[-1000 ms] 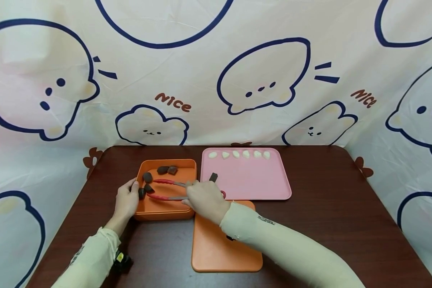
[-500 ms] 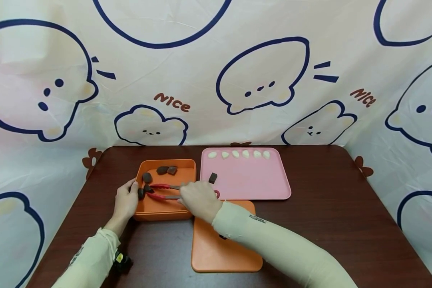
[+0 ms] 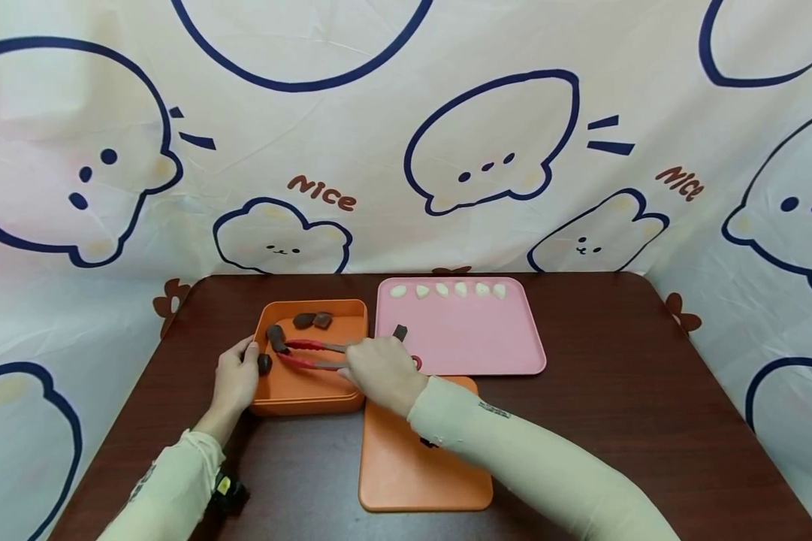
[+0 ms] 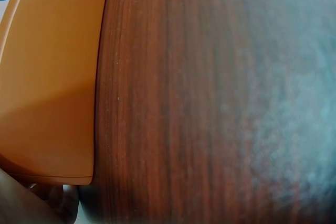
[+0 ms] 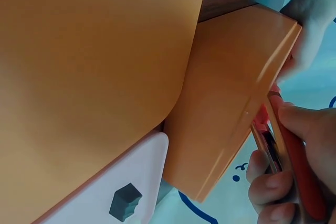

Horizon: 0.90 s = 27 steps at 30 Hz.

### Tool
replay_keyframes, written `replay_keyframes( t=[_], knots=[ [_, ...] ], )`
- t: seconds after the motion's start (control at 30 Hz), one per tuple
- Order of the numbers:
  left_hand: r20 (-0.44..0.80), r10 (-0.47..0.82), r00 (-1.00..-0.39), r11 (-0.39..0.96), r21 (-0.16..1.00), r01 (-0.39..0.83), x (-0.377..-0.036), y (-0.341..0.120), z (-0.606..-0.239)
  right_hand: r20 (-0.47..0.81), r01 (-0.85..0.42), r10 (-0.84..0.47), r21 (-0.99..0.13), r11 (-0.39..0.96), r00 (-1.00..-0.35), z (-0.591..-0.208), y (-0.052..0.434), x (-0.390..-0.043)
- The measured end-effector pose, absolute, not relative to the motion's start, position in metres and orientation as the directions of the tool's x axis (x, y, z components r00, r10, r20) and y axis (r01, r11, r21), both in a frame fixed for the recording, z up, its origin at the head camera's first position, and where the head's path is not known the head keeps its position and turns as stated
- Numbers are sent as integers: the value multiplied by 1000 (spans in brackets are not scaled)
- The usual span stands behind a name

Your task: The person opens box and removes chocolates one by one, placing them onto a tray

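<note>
Dark brown, like chocolate or a plastic copy: small blocky piece (image 3: 280, 348) at the tips of red-tipped tongs (image 3: 314, 346), inside the orange box (image 3: 307, 408), near its left edge. Close against a rounder brown lump (image 3: 274, 332); cannot tell whether touching, nor whether pinched by the tips or merely flanked. Looks light, firm and fairly smooth, so likely to skid if caught by a corner; best taken across the middle, on opposite sides, with modest pressure. If real chocolate, could chip or smear.

Behind the tips, right grip (image 3: 387, 375) wrapped round both tong arms, tips slightly apart. At the box's left edge, left grip (image 3: 237, 379) holding the wall, thumb at the rim, fingers mostly hidden. Just beside that thumb, another dark piece (image 3: 264, 364); along the box's far edge, two more lumps (image 3: 303, 321).

Further out, toward the far edge of the tabletop (image 3: 595, 368), pink tray (image 3: 480, 338) with dark block (image 3: 399, 332) by its left edge and white pieces (image 3: 442, 289) along its far edge. Toward the tabletop's near edge, flat orange lid (image 3: 424, 473).
</note>
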<state>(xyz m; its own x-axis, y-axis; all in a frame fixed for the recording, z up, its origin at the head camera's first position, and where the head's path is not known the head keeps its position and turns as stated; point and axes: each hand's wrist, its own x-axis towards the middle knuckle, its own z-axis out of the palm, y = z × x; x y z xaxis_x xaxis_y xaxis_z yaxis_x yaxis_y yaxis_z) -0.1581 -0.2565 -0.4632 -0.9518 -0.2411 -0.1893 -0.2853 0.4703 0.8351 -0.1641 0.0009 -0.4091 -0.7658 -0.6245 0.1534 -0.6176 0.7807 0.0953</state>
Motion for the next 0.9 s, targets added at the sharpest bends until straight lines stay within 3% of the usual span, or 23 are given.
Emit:
replay_keyframes(
  t=[0.4,0.9],
  knots=[
    [-163,-252,-954,485,832,-271,-158,-256,-465,146,-608,-603,9,794,-784,-401,26,-159],
    [-153,-255,-955,478,838,-262,-158,-256,-465,236,-579,-559,-20,815,-795,-395,57,-152]
  ],
)
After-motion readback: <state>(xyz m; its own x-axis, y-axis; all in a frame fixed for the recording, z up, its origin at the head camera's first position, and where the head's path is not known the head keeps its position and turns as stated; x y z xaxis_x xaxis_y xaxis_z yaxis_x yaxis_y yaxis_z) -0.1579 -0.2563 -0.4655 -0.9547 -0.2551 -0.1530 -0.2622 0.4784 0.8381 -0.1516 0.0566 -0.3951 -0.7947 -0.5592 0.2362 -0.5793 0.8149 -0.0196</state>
